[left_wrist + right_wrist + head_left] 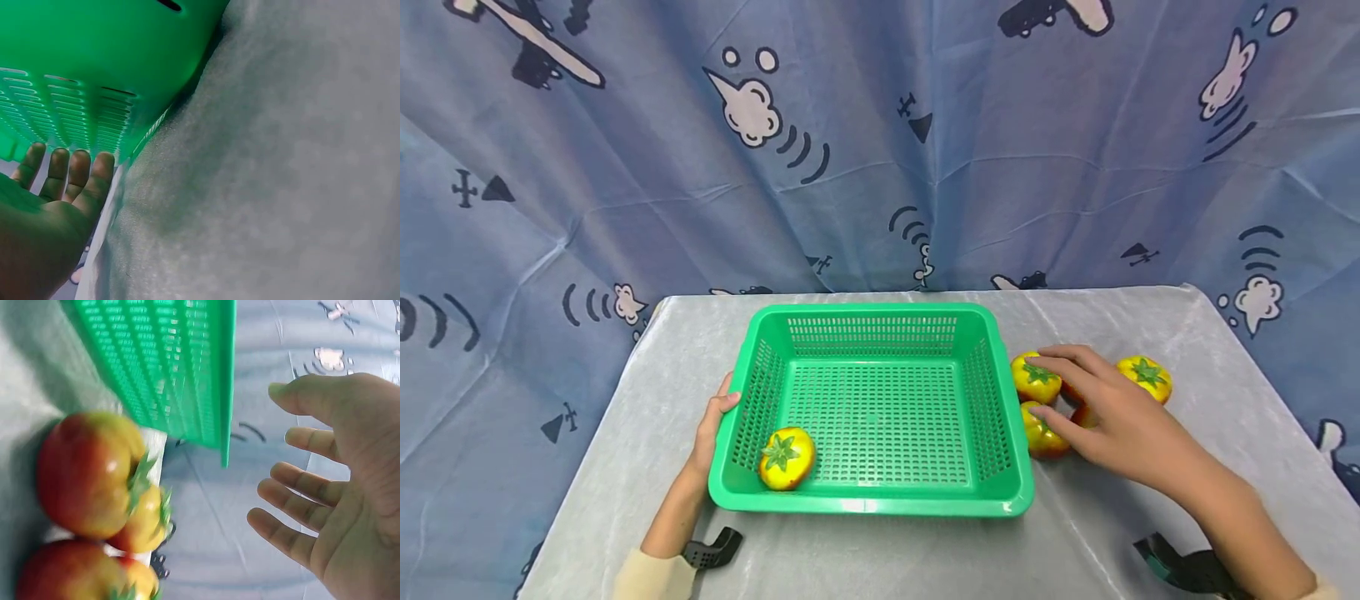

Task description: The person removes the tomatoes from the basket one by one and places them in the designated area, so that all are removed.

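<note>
At the left side of a green plastic basket (pixel 872 504), my left hand (pixel 706 433) rests with fingers against the outer wall. In the left wrist view its fingers (pixel 79 172) are extended, with their tips at the slotted basket wall (pixel 69 106). One yellow-red tomato (pixel 787 458) with a green leafy top lies in the basket's near left corner. My right hand (pixel 1112 412) hovers, fingers spread, over a group of similar tomatoes right of the basket. Two of them, a far tomato (pixel 1034 377) and a near tomato (pixel 1041 432), show beside its fingertips. Nothing is in its grasp.
Another tomato (pixel 1145 377) sits beyond the right hand, and more are partly hidden under it. A pale cloth covers the table (pixel 880 558). Behind the table hangs a blue patterned curtain (pixel 850 167). Dark bands (pixel 713 550) circle the wrists.
</note>
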